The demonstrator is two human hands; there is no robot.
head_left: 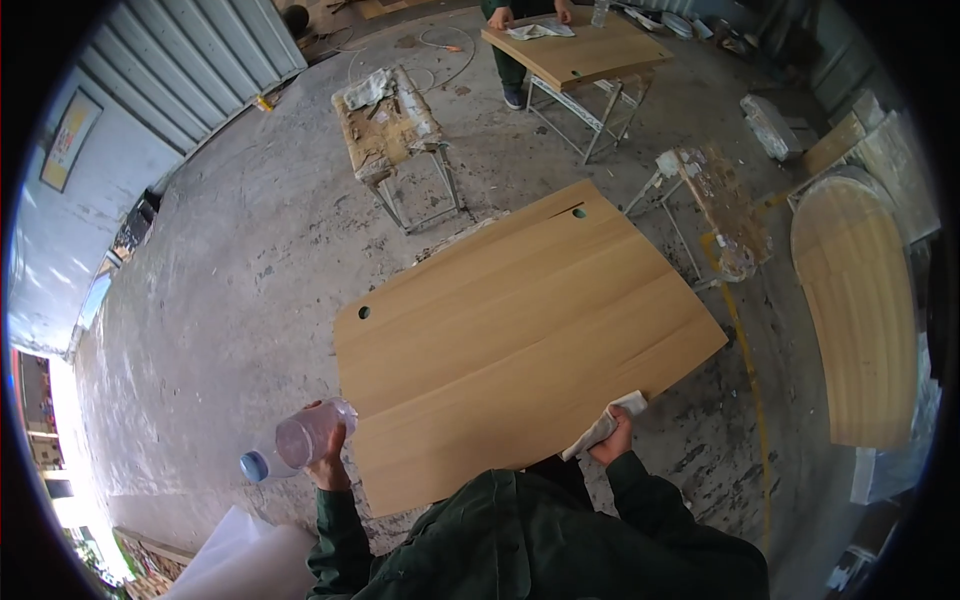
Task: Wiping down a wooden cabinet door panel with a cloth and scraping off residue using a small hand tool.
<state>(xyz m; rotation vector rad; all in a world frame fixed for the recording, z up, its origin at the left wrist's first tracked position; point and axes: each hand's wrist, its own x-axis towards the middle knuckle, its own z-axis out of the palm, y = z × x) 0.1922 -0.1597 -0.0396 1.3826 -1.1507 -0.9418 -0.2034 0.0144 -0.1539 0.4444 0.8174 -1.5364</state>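
The head view looks down on a large light-wood panel (520, 345) with two small round holes near its far corners and a thin slot at the far edge. It lies flat, presumably on a stand that serves as the counter (its support is hidden beneath it).

The left hand (328, 450) is raised off the near left corner of the panel, its grip clenched around a clear plastic bottle (300, 440) with a blue cap. The bottle is tipped on its side, cap pointing away to the left, over the concrete floor (250, 260) and not over the wood.

The right hand (615, 438) sits at the near right edge of the panel, its grip closed on a folded white cloth (603, 425) whose tip touches the panel's rim.

As to progress, the panel's surface looks even and dry, with no wet streak or patch that I can make out. I judge the wiping to be at its start or between passes; most of the face looks untouched, though fine marks would be too small to tell.

Farther off stand a worn, paint-crusted trestle (385, 125) and a second stained stand (720, 210). Another person (515, 30) at the top works at a similar wooden board (580, 50) with a cloth of their own. A rounded wooden panel (855, 300) lies to the right.
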